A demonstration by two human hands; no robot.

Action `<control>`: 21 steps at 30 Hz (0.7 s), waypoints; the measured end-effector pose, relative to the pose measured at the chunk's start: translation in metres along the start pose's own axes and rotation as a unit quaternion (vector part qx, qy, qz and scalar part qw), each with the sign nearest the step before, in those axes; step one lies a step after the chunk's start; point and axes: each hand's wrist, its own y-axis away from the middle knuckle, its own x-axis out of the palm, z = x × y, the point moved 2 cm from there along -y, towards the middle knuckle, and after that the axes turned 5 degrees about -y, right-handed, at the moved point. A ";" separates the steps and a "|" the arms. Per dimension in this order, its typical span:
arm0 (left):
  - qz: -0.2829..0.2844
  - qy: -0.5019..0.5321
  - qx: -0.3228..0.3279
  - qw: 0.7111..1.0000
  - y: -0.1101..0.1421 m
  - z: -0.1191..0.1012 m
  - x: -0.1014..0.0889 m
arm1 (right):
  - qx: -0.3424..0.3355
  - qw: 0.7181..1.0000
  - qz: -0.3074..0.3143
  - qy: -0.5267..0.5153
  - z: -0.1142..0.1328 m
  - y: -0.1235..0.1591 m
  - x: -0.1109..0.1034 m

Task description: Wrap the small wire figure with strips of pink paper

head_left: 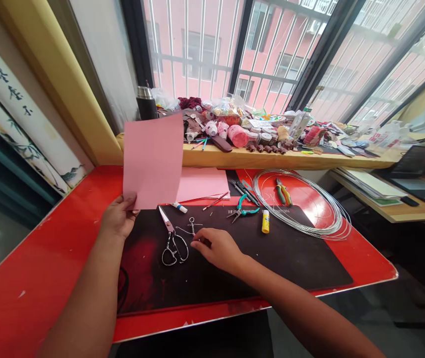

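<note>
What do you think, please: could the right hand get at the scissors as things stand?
Probably yes: the right hand is close to the scissors, and nothing seems to lie between them, though it appears to be holding the wire figure.

- Red counter (371, 263), partly covered by a black desk mat (290, 261).
- On the mat: metal scissors (167, 220), a yellow glue stick (265, 223), and teal-handled pliers (239, 212) at its back edge.
- Silvery wire coil (336, 219), overlapping mat and red surface, encircling yellow-and-green-handled pliers (280, 194).
- Pink paper (207, 183), flat behind the mat.
</note>
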 end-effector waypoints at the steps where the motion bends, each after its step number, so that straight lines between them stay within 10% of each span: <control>1: 0.003 -0.008 0.001 1.000 0.000 0.001 0.000 | -0.015 1.000 0.009 0.023 0.008 -0.002 0.003; 21: 0.045 -0.056 0.018 0.997 0.010 0.002 0.010 | -0.009 0.957 0.125 0.261 0.060 -0.025 0.057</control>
